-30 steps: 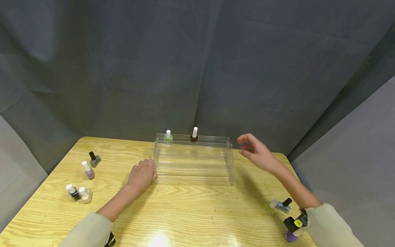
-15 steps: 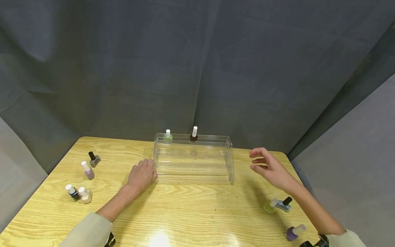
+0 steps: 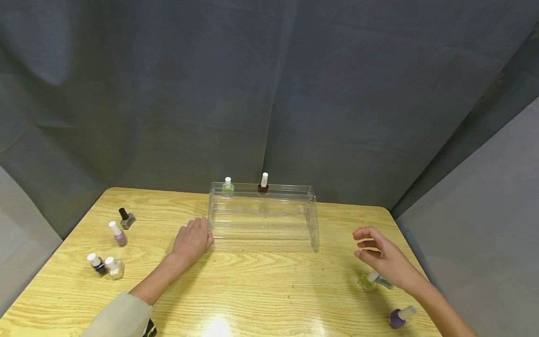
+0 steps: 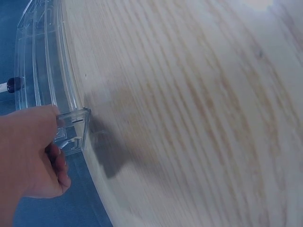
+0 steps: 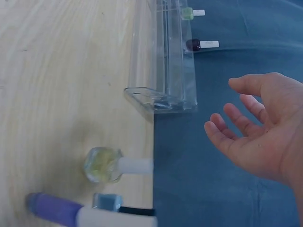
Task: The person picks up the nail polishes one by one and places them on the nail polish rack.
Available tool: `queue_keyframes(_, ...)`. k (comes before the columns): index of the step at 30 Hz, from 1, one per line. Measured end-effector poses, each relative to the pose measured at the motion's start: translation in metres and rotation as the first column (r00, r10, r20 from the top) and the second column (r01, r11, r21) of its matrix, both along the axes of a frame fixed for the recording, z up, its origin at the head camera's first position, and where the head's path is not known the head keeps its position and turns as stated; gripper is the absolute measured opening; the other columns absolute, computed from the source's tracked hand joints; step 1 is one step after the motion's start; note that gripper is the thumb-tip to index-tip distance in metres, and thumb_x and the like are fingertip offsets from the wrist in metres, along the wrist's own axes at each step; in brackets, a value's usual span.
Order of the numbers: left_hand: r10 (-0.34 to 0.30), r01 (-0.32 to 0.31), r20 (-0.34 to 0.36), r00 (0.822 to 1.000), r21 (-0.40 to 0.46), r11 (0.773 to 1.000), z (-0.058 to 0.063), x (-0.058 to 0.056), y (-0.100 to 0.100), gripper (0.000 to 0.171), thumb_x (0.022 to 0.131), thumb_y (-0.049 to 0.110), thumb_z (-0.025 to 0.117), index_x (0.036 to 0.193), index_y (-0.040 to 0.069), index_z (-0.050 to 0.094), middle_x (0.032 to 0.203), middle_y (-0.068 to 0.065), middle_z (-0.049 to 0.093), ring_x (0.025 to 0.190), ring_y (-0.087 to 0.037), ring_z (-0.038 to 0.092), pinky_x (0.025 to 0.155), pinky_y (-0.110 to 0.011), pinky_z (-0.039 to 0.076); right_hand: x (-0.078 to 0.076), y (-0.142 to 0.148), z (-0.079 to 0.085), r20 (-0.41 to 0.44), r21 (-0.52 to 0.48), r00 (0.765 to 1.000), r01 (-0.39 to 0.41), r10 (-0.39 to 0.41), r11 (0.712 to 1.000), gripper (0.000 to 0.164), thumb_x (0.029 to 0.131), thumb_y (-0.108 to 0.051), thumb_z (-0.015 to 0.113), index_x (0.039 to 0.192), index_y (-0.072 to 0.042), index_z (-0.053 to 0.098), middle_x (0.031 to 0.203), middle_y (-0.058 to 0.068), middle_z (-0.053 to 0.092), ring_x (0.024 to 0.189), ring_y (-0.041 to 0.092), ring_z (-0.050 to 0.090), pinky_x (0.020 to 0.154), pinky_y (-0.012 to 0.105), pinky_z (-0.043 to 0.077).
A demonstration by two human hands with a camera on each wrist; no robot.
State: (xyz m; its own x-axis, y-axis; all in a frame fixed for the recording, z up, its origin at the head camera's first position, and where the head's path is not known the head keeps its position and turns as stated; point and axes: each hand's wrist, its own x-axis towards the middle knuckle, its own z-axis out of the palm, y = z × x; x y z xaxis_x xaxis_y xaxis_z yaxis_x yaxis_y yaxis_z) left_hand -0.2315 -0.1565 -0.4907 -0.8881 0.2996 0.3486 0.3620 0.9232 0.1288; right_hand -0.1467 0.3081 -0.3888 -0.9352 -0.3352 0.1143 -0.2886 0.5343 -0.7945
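Observation:
A clear tiered acrylic rack (image 3: 261,220) stands at the table's back edge. On its top tier are a green nail polish bottle (image 3: 228,187) and a dark red nail polish bottle (image 3: 263,187), both white-capped. My left hand (image 3: 191,239) grips the rack's left end; the left wrist view shows the fingers (image 4: 57,165) curled at the side panel. To the right, my right hand (image 3: 385,257) hovers with loosely bent fingers and holds nothing. Nearest to it are a yellow-green polish bottle (image 3: 367,281) and a light blue one (image 3: 384,282), partly hidden by the hand.
A purple polish bottle (image 3: 397,319) lies tilted near the front right. On the left are a grey bottle (image 3: 128,220), a lilac bottle (image 3: 120,238), a dark bottle (image 3: 100,267) and a cream bottle (image 3: 116,270). A dark curtain (image 3: 269,93) hangs behind the table.
My right hand has moved from beside the rack's right end toward the front right, over the bottles there. My left hand keeps its grip on the rack.

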Motion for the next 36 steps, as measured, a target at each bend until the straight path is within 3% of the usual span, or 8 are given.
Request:
queue_keyframes(10, 0.000, 0.000, 0.031, 1.000, 0.011, 1.000, 0.000, 0.001, -0.001, 0.022, 0.086, 0.015, 0.055, 0.076, 0.009, 0.037, 0.066, 0.002, 0.026, 0.058, -0.016, 0.030, 0.049, -0.029, 0.029, 0.020, 0.011, -0.016, 0.013, 0.028, 0.996, 0.088, -0.088, 0.996, 0.041, 0.089, -0.020, 0.060, 0.124, -0.010, 0.040, 0.118, 0.010, 0.045, 0.104, 0.015, 0.049, 0.082, 0.024, 0.045)
queue_keyframes(21, 0.001, -0.001, 0.042, 0.999, 0.011, 1.000, -0.003, -0.002, -0.002, 0.022, 0.086, 0.015, 0.055, 0.076, 0.009, 0.037, 0.066, 0.001, 0.028, 0.059, -0.017, 0.032, 0.050, -0.029, 0.029, 0.030, 0.023, -0.028, 0.065, 0.089, 0.980, 0.182, -0.188, 0.979, 0.046, 0.086, -0.025, 0.064, 0.122, -0.007, 0.043, 0.120, 0.012, 0.045, 0.105, 0.027, 0.050, 0.083, 0.031, 0.045)
queue_keyframes(28, 0.005, -0.006, 0.044, 0.999, 0.017, 1.000, -0.003, -0.001, -0.001, 0.021, 0.085, 0.015, 0.056, 0.076, 0.009, 0.038, 0.066, 0.001, 0.029, 0.059, -0.018, 0.033, 0.050, -0.030, 0.030, 0.034, 0.028, -0.038, 0.018, 0.126, 0.978, 0.204, -0.208, 0.971, 0.044, 0.085, -0.023, 0.065, 0.121, -0.007, 0.045, 0.120, 0.012, 0.047, 0.102, 0.016, 0.052, 0.081, 0.032, 0.047)
queue_keyframes(36, 0.002, -0.003, 0.039, 0.999, 0.030, 1.000, -0.002, -0.001, 0.000, 0.020, 0.085, 0.014, 0.055, 0.077, 0.009, 0.037, 0.066, 0.002, 0.027, 0.059, -0.017, 0.032, 0.050, -0.029, 0.030, 0.036, 0.031, -0.045, 0.064, 0.096, 0.971, 0.223, -0.230, 0.970, 0.043, 0.086, -0.017, 0.065, 0.122, -0.005, 0.044, 0.123, 0.017, 0.045, 0.105, 0.034, 0.051, 0.079, 0.030, 0.047)
